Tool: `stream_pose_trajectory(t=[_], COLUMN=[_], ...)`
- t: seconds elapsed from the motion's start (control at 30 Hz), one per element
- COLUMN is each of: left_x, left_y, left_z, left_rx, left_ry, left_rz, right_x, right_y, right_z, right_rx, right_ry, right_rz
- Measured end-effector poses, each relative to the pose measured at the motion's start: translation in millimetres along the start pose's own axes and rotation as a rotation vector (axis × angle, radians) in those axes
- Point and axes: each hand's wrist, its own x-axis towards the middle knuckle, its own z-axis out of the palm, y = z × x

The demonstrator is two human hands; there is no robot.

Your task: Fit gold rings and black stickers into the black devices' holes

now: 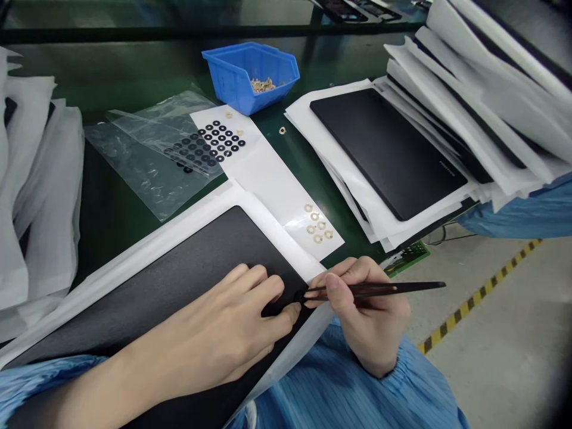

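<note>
A black flat panel [192,280] lies on white foam wrap in front of me. My left hand [241,322] rests palm down on it, fingers bent and the index fingertip pressing close to the panel's right corner. My right hand [361,304] grips a pair of black tweezers [402,288], their tips pointing left at that corner. The tips meet a small dark ring there, right beside my left index fingertip; its details are hard to make out. Above the panel's corner, a white sheet [277,185] carries black ring pads [218,140] and several gold-coloured ring tabs [318,225].
A blue bin [250,71] with small brass-coloured pieces stands behind the sheet. A clear plastic bag [147,161] partly covers the pads. At right, a wrapped black panel [384,149] lies by a leaning stack [473,95]. More foam-wrapped items [40,196] stand at left.
</note>
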Motion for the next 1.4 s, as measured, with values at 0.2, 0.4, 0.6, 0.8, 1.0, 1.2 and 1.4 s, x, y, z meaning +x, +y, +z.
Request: stream_pose_trajectory(t=[0.2, 0.4, 0.6, 0.8, 1.0, 1.2, 1.4], left_x=[0, 2, 4, 3, 3, 3, 1], left_y=[-1, 0, 0, 1, 0, -3, -5], left_z=[2.5, 1.9, 2.2, 1.2, 0.1, 3.0, 5.5], left_rx=[0.011, 0.004, 0.019, 0.011, 0.006, -0.032, -0.159], left_ry=[0.003, 0.018, 0.007, 0.016, 0.031, 0.069, 0.177], left_rz=[0.006, 0.007, 0.003, 0.001, -0.007, -0.007, -0.090], right_x=[3, 7, 3, 4, 9, 12, 11], right_y=[-2, -2, 1, -4, -6, -2, 5], right_z=[-3, -1, -3, -3, -7, -9, -16], right_rx=[0.004, 0.039, -0.010, -0.028, -0.074, 0.000, 0.263], right_ry=[-0.075, -0.068, -0.035, -0.053, -0.152, -0.176, -0.264], right_rz=[-0.012, -0.018, -0.044, -0.049, -0.124, -0.118, -0.013])
